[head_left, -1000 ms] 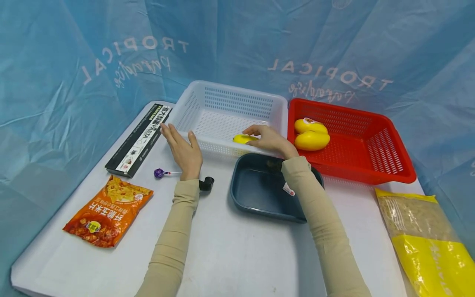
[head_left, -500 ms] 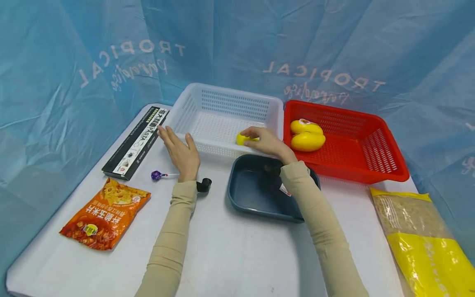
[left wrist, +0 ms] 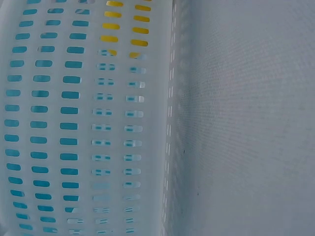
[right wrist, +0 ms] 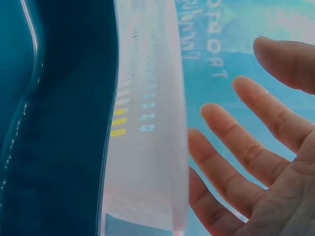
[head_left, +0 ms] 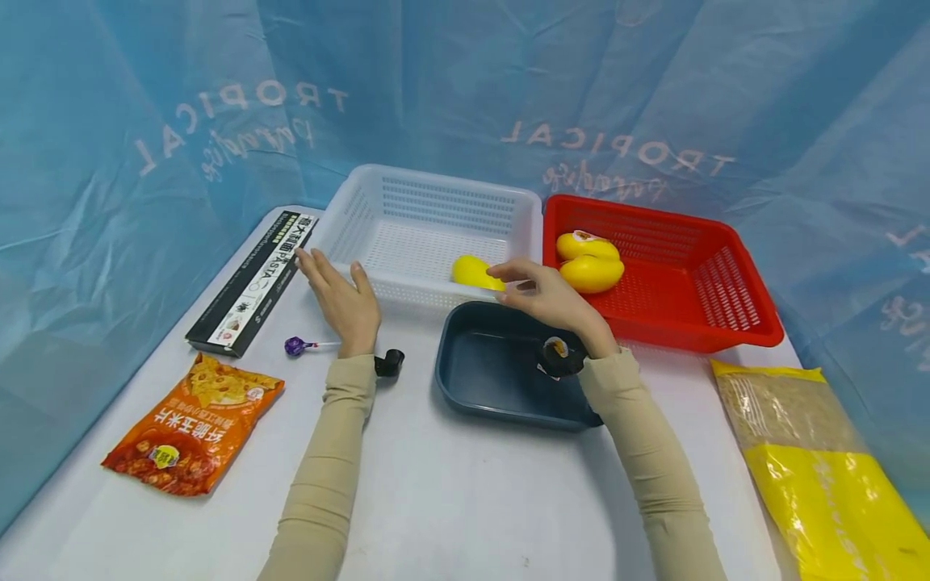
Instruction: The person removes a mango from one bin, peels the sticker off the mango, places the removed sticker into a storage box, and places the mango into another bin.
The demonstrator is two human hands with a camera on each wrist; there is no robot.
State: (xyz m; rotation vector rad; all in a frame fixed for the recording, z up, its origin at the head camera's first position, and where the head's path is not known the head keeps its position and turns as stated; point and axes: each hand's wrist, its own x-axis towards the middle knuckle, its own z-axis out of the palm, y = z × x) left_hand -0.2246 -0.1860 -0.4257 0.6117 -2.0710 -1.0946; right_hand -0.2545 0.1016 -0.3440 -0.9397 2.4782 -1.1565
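A yellow mango-shaped fruit (head_left: 474,273) lies inside the white basket (head_left: 429,286), against its near wall. My right hand (head_left: 548,297) is just right of the fruit, over the basket's near rim, its fingers spread and holding nothing; the right wrist view shows the same hand (right wrist: 261,162) beside the basket wall (right wrist: 147,167). At the basket's near left corner my left hand (head_left: 343,303) is raised with straight fingers; whether it touches the rim I cannot tell. Yellow shows through the slots of the basket (left wrist: 157,147) in the left wrist view, where no fingers are visible.
A red basket (head_left: 726,339) with two yellow fruits (head_left: 592,273) stands on the right. Nearer is a dark blue tray (head_left: 501,413). On the left lie a pasta box (head_left: 254,282), a purple lollipop (head_left: 295,346) and an orange snack bag (head_left: 196,424); a yellow bag (head_left: 821,476) lies far right.
My right hand has let go of the yellow fruit and moved right and slightly toward me, uncovering it. My left hand keeps its pose while the whole view shifts slightly.
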